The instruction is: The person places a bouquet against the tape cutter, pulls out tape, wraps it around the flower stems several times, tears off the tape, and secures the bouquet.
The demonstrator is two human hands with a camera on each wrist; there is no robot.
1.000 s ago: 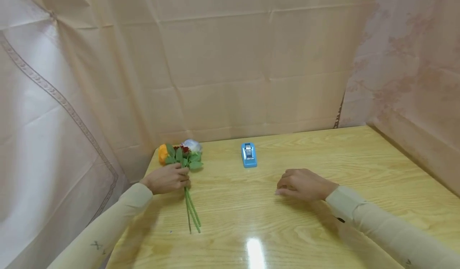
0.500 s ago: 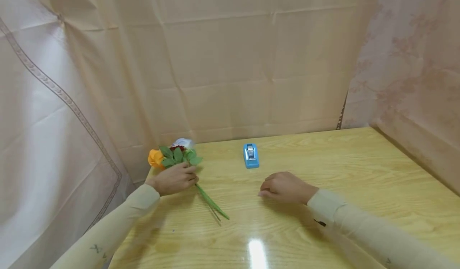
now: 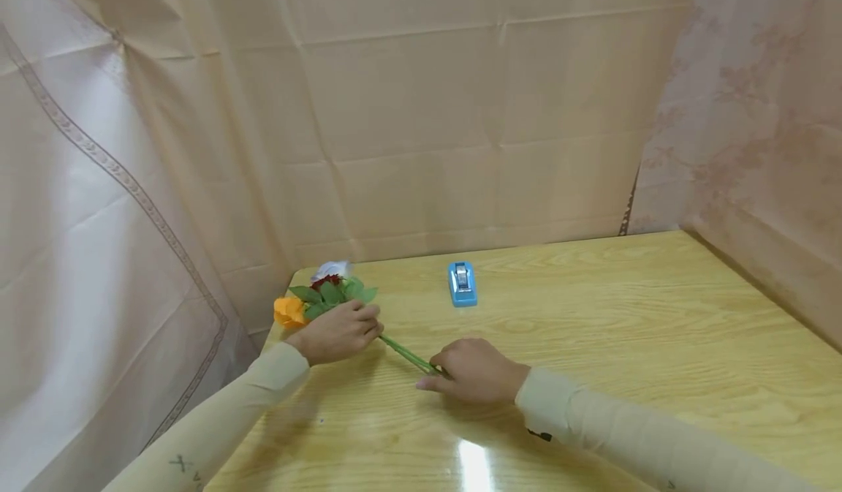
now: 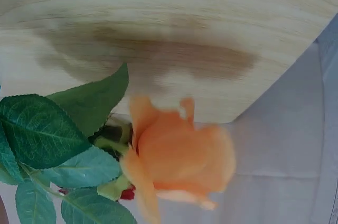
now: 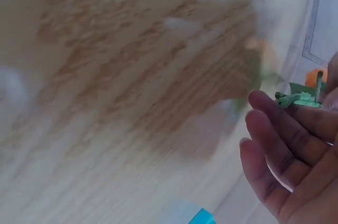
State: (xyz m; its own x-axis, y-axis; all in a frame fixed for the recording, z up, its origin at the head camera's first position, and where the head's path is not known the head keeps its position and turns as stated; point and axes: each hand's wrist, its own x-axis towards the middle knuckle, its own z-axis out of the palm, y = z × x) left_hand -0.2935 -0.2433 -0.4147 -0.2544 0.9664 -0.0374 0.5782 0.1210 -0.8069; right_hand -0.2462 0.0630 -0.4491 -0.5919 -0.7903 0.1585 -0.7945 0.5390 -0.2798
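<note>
A bunch of artificial flowers with green leaves [image 3: 332,294] lies slanted above the table, heads at the left and stems [image 3: 404,353] toward the right. Its blooms are an orange rose [image 4: 182,152], a dark red flower [image 3: 327,281] and a pale lilac one [image 3: 332,269]. My left hand [image 3: 338,332] grips the stems just below the leaves. At their lower end, my right hand [image 3: 476,371] holds the stems between thumb and index finger. In the right wrist view the cut green ends [image 5: 298,99] show by the index finger, while the other fingers [image 5: 266,168] stay loosely bent.
Toward the back of the wood-grain table [image 3: 592,316] stands a blue tape dispenser [image 3: 463,285]. Beige cloth [image 3: 421,112] hangs behind the table, with pale patterned cloth at both sides. The table's left edge runs just below the left forearm.
The stems have swung to the right, with the flower heads tilting left. My left hand has moved slightly right. My right hand has come left and taken the stem ends.
</note>
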